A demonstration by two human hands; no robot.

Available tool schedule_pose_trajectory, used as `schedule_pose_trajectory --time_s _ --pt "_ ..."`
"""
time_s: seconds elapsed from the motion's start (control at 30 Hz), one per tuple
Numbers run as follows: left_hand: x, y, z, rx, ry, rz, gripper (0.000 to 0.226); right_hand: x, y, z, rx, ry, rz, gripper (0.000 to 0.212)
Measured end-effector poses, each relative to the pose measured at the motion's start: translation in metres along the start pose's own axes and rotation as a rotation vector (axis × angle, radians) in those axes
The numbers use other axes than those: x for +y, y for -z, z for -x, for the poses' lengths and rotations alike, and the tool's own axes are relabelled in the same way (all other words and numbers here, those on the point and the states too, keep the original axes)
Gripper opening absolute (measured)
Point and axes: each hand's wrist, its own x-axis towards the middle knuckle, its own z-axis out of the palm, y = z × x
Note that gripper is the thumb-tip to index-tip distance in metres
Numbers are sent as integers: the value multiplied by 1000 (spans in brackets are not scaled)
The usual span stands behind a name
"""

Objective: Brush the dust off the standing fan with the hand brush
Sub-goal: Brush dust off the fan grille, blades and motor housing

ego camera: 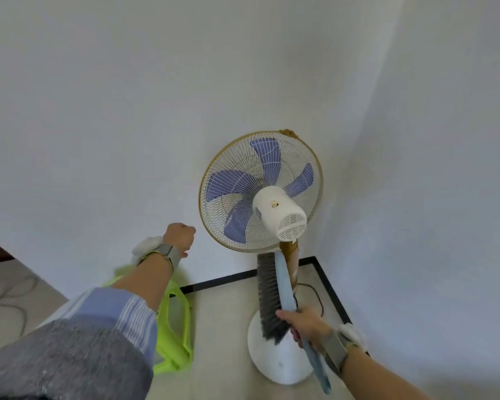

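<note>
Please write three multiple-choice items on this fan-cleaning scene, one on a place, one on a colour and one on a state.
1. Where does the standing fan stand?
A. In a corner where two walls meet
B. On a table
C. In a doorway

2. What colour are the fan blades?
A. Red
B. Purple-blue
C. Black

3. What is the right hand doing?
A. Hanging empty
B. Holding a cloth
C. Gripping the hand brush

Answers:
1 A, the floor's dark border turns a corner behind the fan's base.
2 B, purple-blue blades show through the cage.
3 C, its fingers wrap the pale blue handle, bristles beside the fan's pole; the left hand is a closed fist nearby.
</note>
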Motion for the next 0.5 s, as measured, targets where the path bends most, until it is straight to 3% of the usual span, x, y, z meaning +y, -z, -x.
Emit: schedule_pose_trajectory --time_s 0.13,0.27,0.43,0.5 --pt "7 -3 -13 -26 -32 -38 31 -45 -22 5 -158 -106 -520 38" --pt "22 -10 -25 -29 -63 -77 35 -77 -45 -5 -266 -185 -843 48" --pt "46 -10 -45 3 -108 -108 41 -73 -45 -29 -214 -325 -602 45" --pt "56 -13 -55 4 -128 -102 46 -71 -40 -34 -203 -364 -618 45"
